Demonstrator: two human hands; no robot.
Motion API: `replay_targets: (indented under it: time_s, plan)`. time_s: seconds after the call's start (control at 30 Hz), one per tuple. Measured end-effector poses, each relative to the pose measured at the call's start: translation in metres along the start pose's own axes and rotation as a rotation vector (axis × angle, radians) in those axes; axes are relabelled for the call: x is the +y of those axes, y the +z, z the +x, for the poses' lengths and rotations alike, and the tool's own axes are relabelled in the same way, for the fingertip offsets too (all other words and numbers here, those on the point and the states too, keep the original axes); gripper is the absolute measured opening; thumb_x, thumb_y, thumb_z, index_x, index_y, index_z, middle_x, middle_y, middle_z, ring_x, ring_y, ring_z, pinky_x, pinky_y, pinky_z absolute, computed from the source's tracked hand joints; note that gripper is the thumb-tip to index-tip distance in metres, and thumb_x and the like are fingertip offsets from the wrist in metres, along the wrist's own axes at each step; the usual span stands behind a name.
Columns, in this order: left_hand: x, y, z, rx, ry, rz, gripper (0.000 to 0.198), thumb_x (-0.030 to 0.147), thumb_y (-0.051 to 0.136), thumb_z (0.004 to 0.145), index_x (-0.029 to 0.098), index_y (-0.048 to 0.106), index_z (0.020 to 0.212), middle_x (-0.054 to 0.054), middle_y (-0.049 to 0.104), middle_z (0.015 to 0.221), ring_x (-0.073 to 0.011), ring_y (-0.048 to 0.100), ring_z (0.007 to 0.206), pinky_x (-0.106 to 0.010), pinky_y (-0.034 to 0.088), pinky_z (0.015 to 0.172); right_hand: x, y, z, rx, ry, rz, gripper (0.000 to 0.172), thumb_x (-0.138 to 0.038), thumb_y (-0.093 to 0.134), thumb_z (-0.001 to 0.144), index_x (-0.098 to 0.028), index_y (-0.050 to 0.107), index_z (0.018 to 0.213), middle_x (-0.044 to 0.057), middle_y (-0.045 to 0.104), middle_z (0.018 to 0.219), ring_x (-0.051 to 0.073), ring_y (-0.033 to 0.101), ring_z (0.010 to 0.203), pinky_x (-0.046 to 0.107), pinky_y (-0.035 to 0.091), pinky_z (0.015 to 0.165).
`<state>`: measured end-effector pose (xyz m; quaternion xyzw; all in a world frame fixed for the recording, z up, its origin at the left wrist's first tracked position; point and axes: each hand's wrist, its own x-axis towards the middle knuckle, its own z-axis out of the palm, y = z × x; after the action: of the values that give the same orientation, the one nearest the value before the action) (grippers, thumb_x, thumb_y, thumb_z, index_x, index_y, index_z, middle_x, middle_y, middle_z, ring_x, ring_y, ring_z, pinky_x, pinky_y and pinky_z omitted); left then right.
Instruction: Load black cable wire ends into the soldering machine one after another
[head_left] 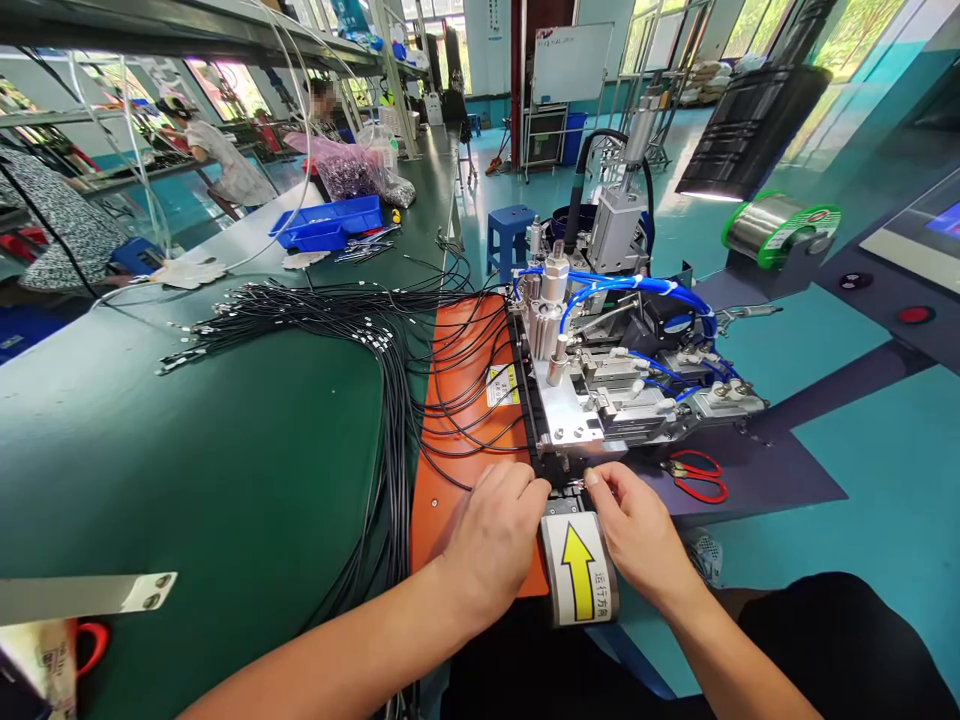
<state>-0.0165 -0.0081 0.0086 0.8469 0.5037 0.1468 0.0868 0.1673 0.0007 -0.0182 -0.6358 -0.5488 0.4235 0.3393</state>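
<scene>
My left hand (501, 530) is closed at the front of the machine (577, 400), above the orange plate (480, 350). A black cable (450, 478) runs across the plate into its curled fingers. Just to the right, my right hand (634, 525) pinches thumb against finger at the dark feed track (564, 505); whatever small end lies there is too tiny to name. Below and between both hands sits a rounded cover with a yellow arrow label (577, 570). Several other black cables loop over the plate to the machine's left edge.
A bundle of black cables (300, 305) lies along the green table (300, 440) and hangs over its edge. Red-handled scissors (697, 475) rest right of the machine. A solder wire spool (780, 230), a black lamp (750, 130) and blue trays (330, 222) stand farther back. People sit at left.
</scene>
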Motion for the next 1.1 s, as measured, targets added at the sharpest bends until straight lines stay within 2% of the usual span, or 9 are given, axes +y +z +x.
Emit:
replay_targets:
  time_s: [0.33,0.47,0.57,0.67,0.77,0.9,0.97,1.03,1.1]
  plan:
    - [-0.005,-0.008,0.002,-0.031,0.021,0.009,0.015,0.015,0.053,0.094,0.018,0.066,0.101,-0.005,0.059,0.091,-0.0224,0.051,0.087,-0.038,0.044,0.076,-0.003,-0.002,0.005,-0.110,0.115,0.239,0.043,-0.060,0.055,0.085,-0.020,0.052,0.071,-0.005,0.043,0.059,0.012,0.036,0.052,0.024,0.029,0.047]
    - [-0.006,-0.015,0.002,-0.072,0.017,-0.047,0.020,0.017,0.049,0.097,0.019,0.066,0.106,-0.006,0.059,0.095,-0.0220,0.052,0.092,-0.038,0.045,0.081,-0.004,-0.002,0.007,-0.119,0.154,0.298,0.040,-0.059,0.059,0.082,-0.020,0.053,0.072,-0.007,0.037,0.056,0.010,0.030,0.048,0.023,0.025,0.044]
    - [-0.004,-0.022,0.003,-0.103,-0.002,-0.084,0.020,0.018,0.049,0.097,0.019,0.066,0.107,-0.006,0.059,0.098,-0.0224,0.052,0.095,-0.038,0.045,0.085,-0.006,-0.007,0.004,-0.076,0.159,0.309,0.040,-0.059,0.060,0.081,-0.020,0.056,0.075,-0.006,0.040,0.057,0.010,0.032,0.049,0.023,0.026,0.045]
    - [-0.001,-0.036,0.007,-0.122,0.002,-0.137,0.018,0.018,0.051,0.095,0.020,0.068,0.102,-0.006,0.061,0.097,-0.0217,0.054,0.094,-0.037,0.045,0.086,-0.011,-0.017,-0.007,0.020,0.134,0.274,0.041,-0.061,0.058,0.083,-0.019,0.060,0.078,-0.004,0.045,0.059,0.012,0.037,0.052,0.023,0.029,0.046]
    - [-0.010,-0.069,0.011,-0.038,-0.016,-0.166,0.018,0.018,0.050,0.094,0.019,0.068,0.092,-0.004,0.065,0.093,-0.0197,0.057,0.092,-0.033,0.045,0.085,-0.018,-0.026,-0.027,0.078,0.103,0.157,0.041,-0.060,0.056,0.086,-0.020,0.062,0.082,-0.004,0.044,0.059,0.013,0.038,0.053,0.024,0.031,0.047]
    - [-0.047,-0.131,0.011,0.150,-0.236,-0.061,0.019,0.029,0.052,0.094,0.021,0.068,0.102,-0.003,0.069,0.098,-0.0187,0.063,0.089,-0.029,0.045,0.080,-0.023,-0.028,-0.058,-0.043,0.059,0.122,0.037,-0.057,0.051,0.091,-0.022,0.060,0.084,-0.001,0.053,0.067,0.015,0.048,0.060,0.024,0.038,0.053]
    - [-0.069,-0.151,0.007,0.148,-0.403,0.038,0.020,0.032,0.054,0.092,0.020,0.067,0.102,-0.003,0.070,0.090,-0.0191,0.064,0.080,-0.028,0.045,0.072,-0.022,-0.023,-0.069,-0.122,-0.012,0.128,0.034,-0.054,0.051,0.093,-0.023,0.059,0.083,0.000,0.057,0.072,0.016,0.052,0.064,0.023,0.042,0.057]
    - [-0.085,-0.154,0.000,0.041,-0.551,0.133,0.021,0.032,0.053,0.092,0.018,0.066,0.101,-0.004,0.070,0.088,-0.0208,0.065,0.078,-0.029,0.044,0.069,-0.019,-0.017,-0.074,-0.214,-0.125,0.091,0.030,-0.049,0.050,0.094,-0.023,0.058,0.081,0.000,0.056,0.072,0.015,0.053,0.064,0.023,0.043,0.058]
    - [-0.094,-0.139,-0.007,-0.123,-0.631,0.191,0.023,0.032,0.052,0.093,0.015,0.061,0.106,-0.007,0.071,0.093,-0.0235,0.067,0.084,-0.030,0.045,0.071,-0.018,-0.010,-0.076,-0.276,-0.243,0.039,0.029,-0.044,0.047,0.096,-0.022,0.057,0.080,-0.001,0.053,0.070,0.015,0.052,0.062,0.023,0.043,0.058]
